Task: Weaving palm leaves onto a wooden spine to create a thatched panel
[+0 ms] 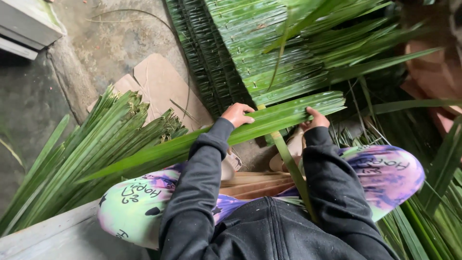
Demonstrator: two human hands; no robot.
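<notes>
left hand (237, 114): clenched on leaf (269, 120) | right hand (315, 119): grasping same leaf | leaf: across knees, over floor (115, 43) | mat (260, 43): just beyond | leaf pile (82, 149): left

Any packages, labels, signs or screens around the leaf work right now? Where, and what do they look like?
Flattened cardboard: on the ground left of the woven leaf mat, tan, no print visible.
Trousers: on the person's knees, green-and-purple with dark handwritten-style lettering.
No signs or screens.
</notes>
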